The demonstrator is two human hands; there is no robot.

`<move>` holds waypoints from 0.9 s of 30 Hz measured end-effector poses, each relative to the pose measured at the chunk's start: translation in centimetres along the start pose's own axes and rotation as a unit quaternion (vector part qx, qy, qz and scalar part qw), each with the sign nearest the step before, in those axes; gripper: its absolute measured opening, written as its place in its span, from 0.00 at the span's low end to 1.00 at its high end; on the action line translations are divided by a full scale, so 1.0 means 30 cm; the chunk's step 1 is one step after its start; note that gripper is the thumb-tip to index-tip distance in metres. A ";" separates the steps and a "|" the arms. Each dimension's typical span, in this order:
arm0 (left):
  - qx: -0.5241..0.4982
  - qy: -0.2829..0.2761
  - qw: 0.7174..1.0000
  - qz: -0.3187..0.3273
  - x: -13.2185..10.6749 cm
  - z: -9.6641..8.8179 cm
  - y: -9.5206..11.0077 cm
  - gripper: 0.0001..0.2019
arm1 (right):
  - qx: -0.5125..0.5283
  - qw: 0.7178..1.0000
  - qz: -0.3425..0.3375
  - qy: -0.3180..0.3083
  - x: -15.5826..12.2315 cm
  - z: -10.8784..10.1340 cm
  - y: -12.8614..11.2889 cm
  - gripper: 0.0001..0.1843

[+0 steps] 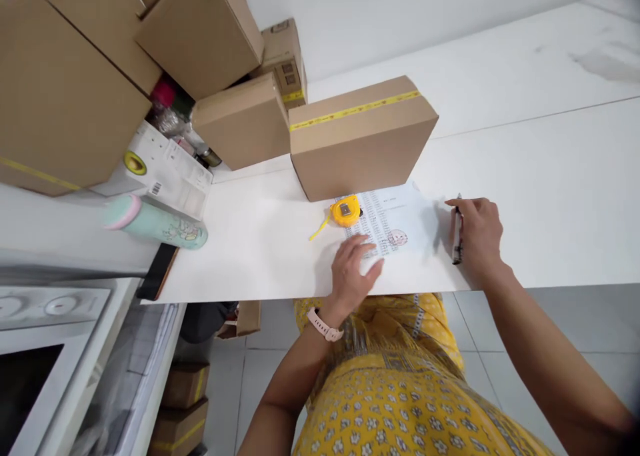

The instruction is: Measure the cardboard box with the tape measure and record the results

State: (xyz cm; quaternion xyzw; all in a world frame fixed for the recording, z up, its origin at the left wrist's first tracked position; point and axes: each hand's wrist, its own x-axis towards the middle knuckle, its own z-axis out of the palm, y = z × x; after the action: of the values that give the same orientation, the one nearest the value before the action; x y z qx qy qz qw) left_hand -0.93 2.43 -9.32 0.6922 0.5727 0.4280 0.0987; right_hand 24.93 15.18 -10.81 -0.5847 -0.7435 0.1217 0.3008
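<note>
A printed sheet of paper (423,223) with columns of text and a round pinkish drawing lies on the white table. My left hand (351,273) rests at its lower left edge, fingers spread and holding nothing. Just above those fingers sits a yellow tape measure (346,211), a short end of its tape sticking out to the left. To the right of the paper, my right hand (477,236) is closed around a pen (457,236) with a dark and pale barrel. Behind the paper stands a closed cardboard box (363,149) with yellow tape along its top, covering the sheet's far edge.
More cardboard boxes (200,36) are piled at the back left. Beside them are a white carton (165,169) and a mint green bottle (160,224). A white appliance (50,309) stands at lower left, with small boxes (183,403) on the tiled floor.
</note>
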 end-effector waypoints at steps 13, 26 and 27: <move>0.053 -0.062 0.977 -0.199 0.326 -0.027 -0.125 0.36 | -0.046 0.995 0.016 0.092 0.015 0.033 0.041 0.23; -0.368 -0.194 0.879 -0.233 0.247 -0.151 0.075 0.39 | 0.497 0.828 0.143 -0.216 -0.016 -0.082 -0.341 0.38; -0.366 -0.191 0.880 -0.236 0.251 -0.156 0.074 0.39 | 0.504 0.821 0.147 -0.222 -0.012 -0.088 -0.351 0.38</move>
State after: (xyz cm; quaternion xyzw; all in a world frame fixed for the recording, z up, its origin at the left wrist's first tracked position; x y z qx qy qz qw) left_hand -2.83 6.65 -1.46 0.5194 0.4920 0.4301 0.5506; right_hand 18.16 11.39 -3.22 -0.4106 -0.5303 0.6490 0.3591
